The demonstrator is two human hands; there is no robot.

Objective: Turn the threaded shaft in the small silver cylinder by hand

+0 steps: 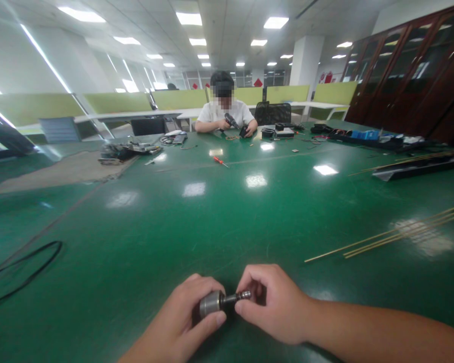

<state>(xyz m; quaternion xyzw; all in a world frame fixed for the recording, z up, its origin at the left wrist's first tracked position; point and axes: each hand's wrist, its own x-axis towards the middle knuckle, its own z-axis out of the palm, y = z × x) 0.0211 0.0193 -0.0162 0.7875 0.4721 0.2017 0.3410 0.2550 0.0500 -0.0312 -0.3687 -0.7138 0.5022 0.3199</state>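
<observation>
Your left hand (181,315) is curled round the thick end of a grey metal cylindrical part w/ a thin dark shaft (211,303): thumb on the near side, fingers over the far side, grip closed to the part's width. Your right hand (282,302) has thumb & fingers in a narrow pinch at the shiny stepped tip, which points right. So the part sits btwn both hands, low & approx. centre of view, above a glossy green tabletop (155,227); can't tell if it touches the surface.

Off to your L, well apart from the hands, a thin black cable (55,244) lies in a loop. To your R, several thin brass-coloured rods (363,250) lie roughly side by side & run out of view; farther back, a long black channel-shaped piece (419,169) lies near more rods.

Mid-table: a small red-handled screwdriver (218,160). Back L, a heap of grey parts (126,151), too blurred to ID.

At the far edge, a co-worker in a white short-sleeved top (208,113) holds a dark drill-like tool (231,120) in one hand & a black item (244,131) in the other. Behind: yellow-green partitions (181,100), a white pillar (307,58), & dark reddish-brown wooden cabinets (412,65) on the R.
</observation>
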